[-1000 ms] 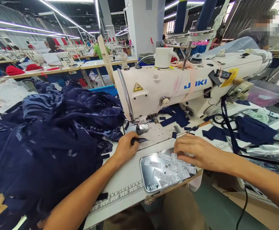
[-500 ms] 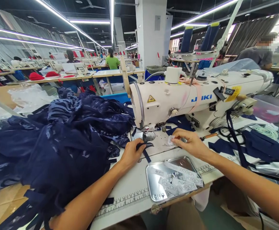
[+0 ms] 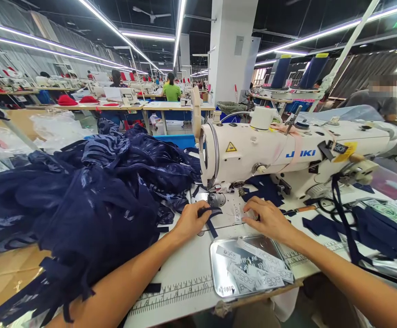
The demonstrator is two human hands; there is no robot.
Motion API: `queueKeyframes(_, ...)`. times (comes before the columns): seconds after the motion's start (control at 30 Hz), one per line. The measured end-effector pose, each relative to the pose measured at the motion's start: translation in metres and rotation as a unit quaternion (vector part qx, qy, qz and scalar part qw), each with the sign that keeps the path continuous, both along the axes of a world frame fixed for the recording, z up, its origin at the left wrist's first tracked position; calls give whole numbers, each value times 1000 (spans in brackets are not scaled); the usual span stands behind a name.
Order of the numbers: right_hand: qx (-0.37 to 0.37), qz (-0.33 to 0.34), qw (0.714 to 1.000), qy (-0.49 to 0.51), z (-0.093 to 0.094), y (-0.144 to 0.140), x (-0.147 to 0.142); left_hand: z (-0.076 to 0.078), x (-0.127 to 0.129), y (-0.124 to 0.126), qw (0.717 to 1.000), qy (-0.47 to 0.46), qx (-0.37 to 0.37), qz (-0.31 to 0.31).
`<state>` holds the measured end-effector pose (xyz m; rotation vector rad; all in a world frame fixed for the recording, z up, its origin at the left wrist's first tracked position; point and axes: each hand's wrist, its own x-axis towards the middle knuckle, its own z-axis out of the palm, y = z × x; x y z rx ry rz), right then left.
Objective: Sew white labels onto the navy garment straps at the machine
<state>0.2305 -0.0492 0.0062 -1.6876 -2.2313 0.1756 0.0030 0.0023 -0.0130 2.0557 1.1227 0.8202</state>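
Note:
Pinched in my left hand (image 3: 192,219) is a narrow navy fabric strip (image 3: 212,228), held just in front of the presser foot (image 3: 216,198) of the white sewing machine (image 3: 249,152). A small white printed label (image 3: 237,214) lies on the machine bed. Right beside it is my right hand (image 3: 267,219), thumb and fingers apart with nothing between them; whether a fingertip touches the label I cannot tell. Below, a shiny metal tray (image 3: 215,273) holds several more white labels (image 3: 270,275).
A large heap of navy garments (image 3: 92,200) covers the left of the table. To the right lie scissors (image 3: 331,209), navy fabric pieces (image 3: 379,232) and a coil of pale cord (image 3: 388,213). A printed ruler (image 3: 178,291) runs along the front edge. Co-workers sit in the background.
My right hand has let go of the white label, which now lies on the machine bed, and its fingers have opened. My left hand keeps the navy strip at the presser foot. The view has shifted slightly.

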Motion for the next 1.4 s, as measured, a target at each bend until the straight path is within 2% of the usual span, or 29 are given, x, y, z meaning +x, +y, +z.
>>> queueKeyframes(0.2, -29, -6, 999, 13, -13, 12, -14, 4, 2, -7, 999, -28, 8, -28)
queueKeyframes(0.3, -48, 13, 985, 163, -16, 20, -20, 3, 2, -10, 998, -49, 38, -26)
queueKeyframes(0.4, -125, 26, 921, 367, -11, 23, -28, 2, 1, -12, 989, -59, 118, -61)
queueKeyframes(0.47, -182, 26, 874, 451, -3, 22, -36, 3, 1, -14, 980, -62, 165, -93)
queueKeyframes(0.6, -262, 30, 811, 523, 9, 17, -50, 6, 0, -16, 969, -87, 208, -97)
queueKeyframes(0.7, -295, 31, 783, 546, 12, 13, -56, 5, 1, -16, 967, -121, 209, -83)
queueKeyframes(0.77, -292, 21, 788, 541, 12, 11, -58, 5, 2, -16, 967, -151, 195, -61)
queueKeyframes(0.93, -288, 34, 840, 459, 8, 7, -61, 7, 3, -14, 971, -211, 114, -9)
queueKeyframes(1.03, -251, 71, 888, 378, 9, -4, -62, 7, 3, -11, 973, -228, 8, 14)
queueKeyframes(1.13, -181, 145, 934, 273, 17, -31, -63, 6, 4, -8, 956, -272, -105, 20)
queueKeyframes(1.2, -209, 230, 925, 220, 27, -52, -63, 5, 5, -6, 944, -297, -140, 21)
queueKeyframes(1.27, -273, 291, 894, 206, 36, -68, -63, 3, 5, -5, 947, -291, -136, 27)
queueKeyframes(1.33, -285, 299, 883, 224, 43, -74, -63, 3, 5, -6, 961, -256, -96, 34)
queueKeyframes(1.4, -248, 245, 900, 262, 44, -68, -61, 2, 4, -10, 978, -204, -10, 43)
